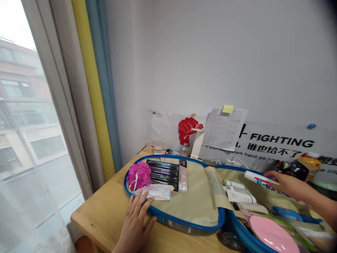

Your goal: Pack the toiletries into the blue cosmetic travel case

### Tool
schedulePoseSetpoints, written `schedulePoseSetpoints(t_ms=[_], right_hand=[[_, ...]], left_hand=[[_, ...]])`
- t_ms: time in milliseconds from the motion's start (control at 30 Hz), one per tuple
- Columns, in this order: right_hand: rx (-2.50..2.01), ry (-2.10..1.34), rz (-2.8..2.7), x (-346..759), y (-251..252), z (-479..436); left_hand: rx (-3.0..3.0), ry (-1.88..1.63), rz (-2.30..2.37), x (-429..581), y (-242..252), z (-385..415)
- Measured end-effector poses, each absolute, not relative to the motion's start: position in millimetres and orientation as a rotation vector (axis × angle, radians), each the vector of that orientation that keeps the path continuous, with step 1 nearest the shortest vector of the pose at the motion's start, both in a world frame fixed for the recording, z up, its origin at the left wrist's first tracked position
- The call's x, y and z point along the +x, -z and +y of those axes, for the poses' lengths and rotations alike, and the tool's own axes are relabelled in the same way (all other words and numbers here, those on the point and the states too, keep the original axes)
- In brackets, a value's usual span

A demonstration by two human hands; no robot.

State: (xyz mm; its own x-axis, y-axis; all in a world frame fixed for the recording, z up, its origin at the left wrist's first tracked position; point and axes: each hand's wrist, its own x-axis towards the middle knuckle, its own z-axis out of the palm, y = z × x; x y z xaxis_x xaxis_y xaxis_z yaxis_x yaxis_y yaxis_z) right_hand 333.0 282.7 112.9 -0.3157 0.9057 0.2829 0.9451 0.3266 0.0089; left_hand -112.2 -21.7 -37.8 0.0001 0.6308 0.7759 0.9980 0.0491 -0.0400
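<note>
An open blue-edged toiletry bag with a beige lining lies flat on a wooden table. My left hand rests open, fingers spread, on the bag's near left rim beside a white wipes packet. My right hand grips a white toothpaste tube with red and blue print above the bag's right half. A pink bath pouf, a pack of dark toothbrushes and a small clear bottle lie in the left half. White tubes lie in the right half.
A pink oval item and a blue item sit at the right. An orange-capped bottle, a glass, a small jar, cables and a paper sheet stand at the wall. Curtains and a window are on the left.
</note>
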Motion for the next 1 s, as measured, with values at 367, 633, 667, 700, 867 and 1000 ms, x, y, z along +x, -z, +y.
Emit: schedulePoseSetpoints(t_ms=[367, 633, 667, 700, 867, 1000], right_hand=[[-1.092, -0.333, -2.798, 106.4, -145.7, 209.9], [-1.022, -0.231, -3.054, -4.6, -104.1, 173.7], [-1.023, -0.221, -3.072, -9.3, -101.1, 171.7], [-1.021, -0.213, -3.088, -12.4, -98.8, 169.7], [-0.976, -0.198, -3.157, -14.3, -96.6, 163.2], [-0.928, -0.201, -3.202, -11.3, -96.3, 159.8]], left_hand=[[-1.645, 0.735, -1.676, -111.9, 38.5, -20.8], [-1.651, 0.719, -1.693, -113.5, 40.4, -21.3], [-1.65, 0.718, -1.697, -113.5, 40.8, -21.1], [-1.651, 0.712, -1.703, -113.5, 41.1, -20.9], [-1.649, 0.707, -1.706, -113.3, 41.6, -20.2], [-1.657, 0.699, -1.682, -112.9, 39.5, -20.1]])
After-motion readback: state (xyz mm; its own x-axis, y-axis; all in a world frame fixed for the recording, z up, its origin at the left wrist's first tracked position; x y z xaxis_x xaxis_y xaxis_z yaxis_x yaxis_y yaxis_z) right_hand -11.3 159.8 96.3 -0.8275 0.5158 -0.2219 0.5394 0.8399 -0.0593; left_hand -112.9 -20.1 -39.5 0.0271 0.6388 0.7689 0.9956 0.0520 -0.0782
